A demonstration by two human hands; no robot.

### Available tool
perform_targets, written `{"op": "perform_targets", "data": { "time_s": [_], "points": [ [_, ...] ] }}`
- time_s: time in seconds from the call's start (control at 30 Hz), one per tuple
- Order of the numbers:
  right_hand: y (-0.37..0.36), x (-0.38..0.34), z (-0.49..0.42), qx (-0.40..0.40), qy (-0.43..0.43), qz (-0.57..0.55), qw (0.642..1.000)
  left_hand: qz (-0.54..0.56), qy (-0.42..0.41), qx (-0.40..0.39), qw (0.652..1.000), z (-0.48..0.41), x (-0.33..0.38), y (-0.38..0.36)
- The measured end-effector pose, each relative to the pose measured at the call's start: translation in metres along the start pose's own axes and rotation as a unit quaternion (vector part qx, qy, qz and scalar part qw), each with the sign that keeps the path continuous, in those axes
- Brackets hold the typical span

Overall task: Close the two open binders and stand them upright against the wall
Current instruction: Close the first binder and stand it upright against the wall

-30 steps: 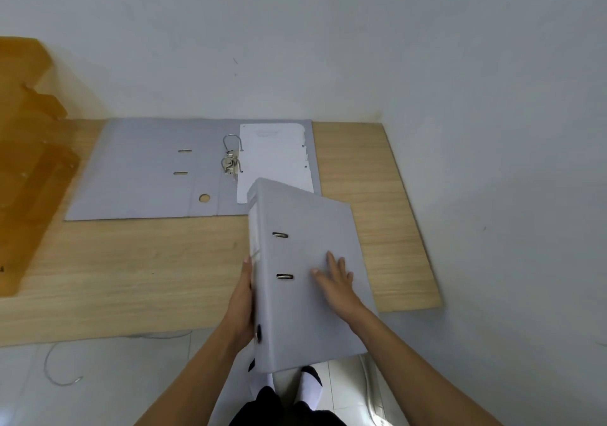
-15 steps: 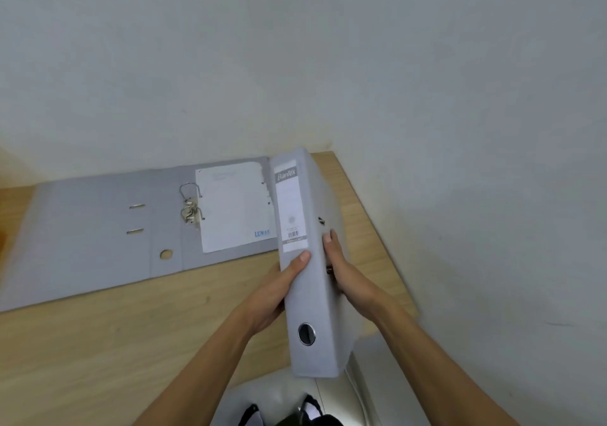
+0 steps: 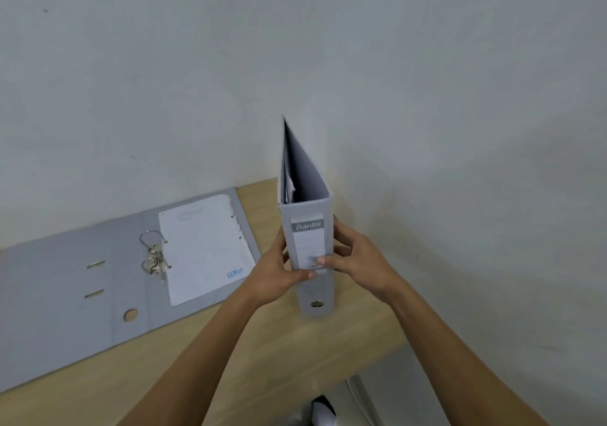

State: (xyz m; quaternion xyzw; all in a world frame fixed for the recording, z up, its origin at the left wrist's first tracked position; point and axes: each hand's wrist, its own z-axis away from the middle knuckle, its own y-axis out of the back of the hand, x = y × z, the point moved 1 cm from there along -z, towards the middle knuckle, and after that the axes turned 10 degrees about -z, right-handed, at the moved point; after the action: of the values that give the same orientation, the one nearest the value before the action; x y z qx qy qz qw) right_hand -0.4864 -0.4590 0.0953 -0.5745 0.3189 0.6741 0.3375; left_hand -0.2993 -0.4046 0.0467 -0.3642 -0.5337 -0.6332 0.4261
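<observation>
A closed grey binder [image 3: 308, 215] stands upright near the table's far right corner, spine toward me, its far edge close to the wall. My left hand [image 3: 274, 273] grips its left side and my right hand [image 3: 354, 258] grips its right side, thumbs on the spine label. A second grey binder [image 3: 82, 281] lies flat and open on the table to the left, with its metal rings [image 3: 152, 255] up and a white sheet [image 3: 203, 245] on its right half.
The wooden table [image 3: 295, 353] meets the white wall [image 3: 295, 64] at the back and on the right. Its front edge runs diagonally at lower right, with floor and a foot below.
Both hands lifted the closed binder from lying flat at the table's front edge, turned it upright and carried it to the far right corner by the wall. The open binder stayed put.
</observation>
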Motion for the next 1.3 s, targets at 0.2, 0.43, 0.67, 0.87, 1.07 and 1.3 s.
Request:
{"op": "perform_targets", "data": {
  "time_s": [0.2,0.43,0.67,0.87,1.07,1.3],
  "points": [
    [0.034,0.039,-0.019,0.098,-0.006,-0.001,0.995,-0.014,-0.019,-0.006,1.000,-0.042,0.008,-0.015],
    [0.056,0.041,-0.037,0.221,-0.002,0.010,0.975,-0.053,-0.010,-0.011,0.999,-0.093,0.028,-0.028],
    [0.053,0.043,-0.068,0.295,-0.053,-0.236,0.924,-0.058,0.004,0.002,0.998,-0.133,0.041,-0.029],
    [0.054,0.044,-0.086,0.336,-0.082,-0.426,0.836,-0.060,0.010,0.036,0.998,-0.162,0.050,-0.041],
    [0.065,0.055,-0.097,0.276,-0.100,-0.336,0.895,-0.053,0.025,0.059,0.997,-0.174,0.044,-0.037],
    [0.070,0.051,-0.109,0.212,-0.124,-0.303,0.921,-0.085,0.043,0.064,0.993,-0.188,0.047,-0.033]
  ]
}}
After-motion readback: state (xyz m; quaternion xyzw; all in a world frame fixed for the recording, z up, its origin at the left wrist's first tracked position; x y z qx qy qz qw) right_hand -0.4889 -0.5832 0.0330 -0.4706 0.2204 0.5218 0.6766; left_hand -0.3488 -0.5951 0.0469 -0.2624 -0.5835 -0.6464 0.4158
